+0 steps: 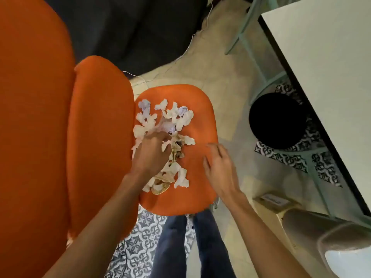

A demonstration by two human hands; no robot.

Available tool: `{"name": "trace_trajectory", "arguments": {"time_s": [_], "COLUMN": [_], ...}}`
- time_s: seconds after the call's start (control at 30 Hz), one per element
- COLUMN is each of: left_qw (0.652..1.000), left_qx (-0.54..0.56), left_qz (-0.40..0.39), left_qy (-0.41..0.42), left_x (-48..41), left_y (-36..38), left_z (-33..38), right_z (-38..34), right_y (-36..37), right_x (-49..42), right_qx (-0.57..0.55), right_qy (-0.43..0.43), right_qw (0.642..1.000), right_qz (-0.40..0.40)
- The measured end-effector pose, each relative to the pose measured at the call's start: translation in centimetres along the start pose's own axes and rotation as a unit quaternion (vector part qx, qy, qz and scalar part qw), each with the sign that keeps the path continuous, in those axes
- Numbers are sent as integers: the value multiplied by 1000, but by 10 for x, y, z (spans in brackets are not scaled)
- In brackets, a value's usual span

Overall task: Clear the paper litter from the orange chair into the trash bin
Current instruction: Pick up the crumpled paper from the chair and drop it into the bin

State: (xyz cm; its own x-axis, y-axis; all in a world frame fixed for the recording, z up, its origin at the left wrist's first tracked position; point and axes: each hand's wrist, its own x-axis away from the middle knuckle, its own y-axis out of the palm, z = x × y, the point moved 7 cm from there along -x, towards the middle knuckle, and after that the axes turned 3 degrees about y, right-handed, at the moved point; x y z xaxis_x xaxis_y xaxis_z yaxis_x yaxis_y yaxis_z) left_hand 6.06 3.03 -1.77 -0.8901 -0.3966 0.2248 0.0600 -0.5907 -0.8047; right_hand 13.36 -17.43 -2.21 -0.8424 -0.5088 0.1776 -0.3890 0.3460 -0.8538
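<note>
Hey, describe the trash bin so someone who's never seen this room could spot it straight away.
Start at the big white table along the right side. Just off its edge, on the floor to the right of the orange chair seat, stands the trash bin. It is the only round, plain black thing there, standing on a black-and-white patterned mat.
</note>
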Motion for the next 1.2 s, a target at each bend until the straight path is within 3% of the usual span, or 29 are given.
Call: {"name": "trace_trajectory", "arguments": {"time_s": [0.17, 0.43, 0.6, 0.73, 1.07, 1.2], "left_qw": [998, 994, 982, 980, 995, 996], "left_qx": [-25, -80, -130, -106, -26, 36], "left_qz": [-42, -66, -140, -166, -97, -65], "left_qy": [-44, -15, 3, 4, -24, -51], "left_x": [-40, -98, -114, -123, -123, -108], "left_y": [57, 138, 184, 195, 177, 160], "left_z": [-35, -58, -85, -103, -112, -109], "right_z": [26, 57, 70, 82, 83, 95], "right_y": [66, 151, 188, 213, 238, 238], "right_x": [-46, -100, -123, -135, -132, -118], "right_qx": [17, 19, 43, 26, 68, 18], "right_qy": [15, 10, 12, 41, 40, 106], "right_qw": [999, 995, 990, 982, 977, 970], "right_qz": [-37, -93, -131, -184, -200, -219]}}
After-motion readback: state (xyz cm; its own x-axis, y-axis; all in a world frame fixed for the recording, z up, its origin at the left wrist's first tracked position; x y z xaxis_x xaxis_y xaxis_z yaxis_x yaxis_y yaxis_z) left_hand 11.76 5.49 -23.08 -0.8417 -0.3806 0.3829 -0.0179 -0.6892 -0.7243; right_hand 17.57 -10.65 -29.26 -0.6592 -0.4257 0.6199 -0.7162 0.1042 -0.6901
